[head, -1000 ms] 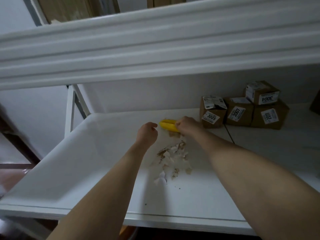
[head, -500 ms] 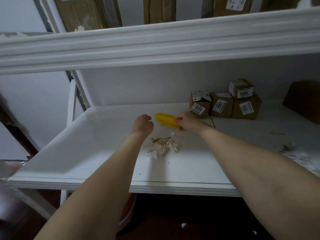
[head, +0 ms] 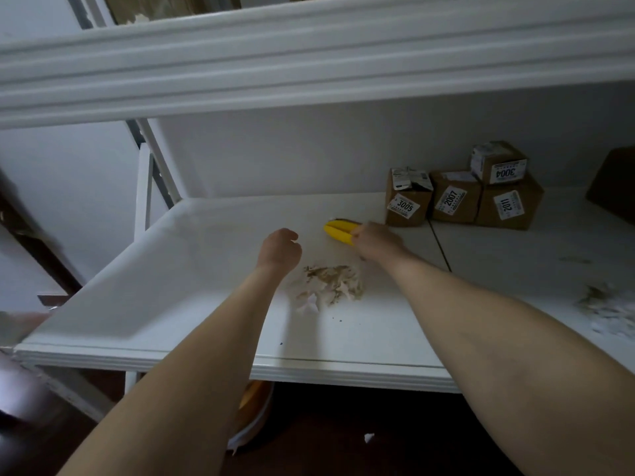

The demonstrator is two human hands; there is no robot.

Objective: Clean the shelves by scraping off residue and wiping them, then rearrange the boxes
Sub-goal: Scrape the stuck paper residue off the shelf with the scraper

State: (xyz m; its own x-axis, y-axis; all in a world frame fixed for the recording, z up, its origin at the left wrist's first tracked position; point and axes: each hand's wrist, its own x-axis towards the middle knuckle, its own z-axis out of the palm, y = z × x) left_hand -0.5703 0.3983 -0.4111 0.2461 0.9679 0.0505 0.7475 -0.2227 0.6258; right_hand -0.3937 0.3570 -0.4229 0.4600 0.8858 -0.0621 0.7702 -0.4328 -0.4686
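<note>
My right hand (head: pixel 376 240) grips a yellow scraper (head: pixel 340 230) low over the white shelf (head: pixel 171 286), just behind a pile of scraped paper residue (head: pixel 330 285). My left hand (head: pixel 280 249) hovers beside the pile's left edge with its fingers curled and nothing in it. Several small cardboard boxes stand at the back right: box 3005 (head: pixel 407 197), box 2007 (head: pixel 453 197), box 2011 (head: pixel 508 204), with box 3004 (head: pixel 498 163) stacked on top.
A second heap of residue (head: pixel 608 310) lies on the shelf at the far right. A dark brown box (head: pixel 615 183) sits at the right edge. The upper shelf's thick white front (head: pixel 309 56) overhangs. A round container (head: pixel 252 417) stands on the floor below.
The view has pulled back and risen, so more of the shelf front and floor shows. My hands stay near the pile; the scraper sits slightly farther behind it.
</note>
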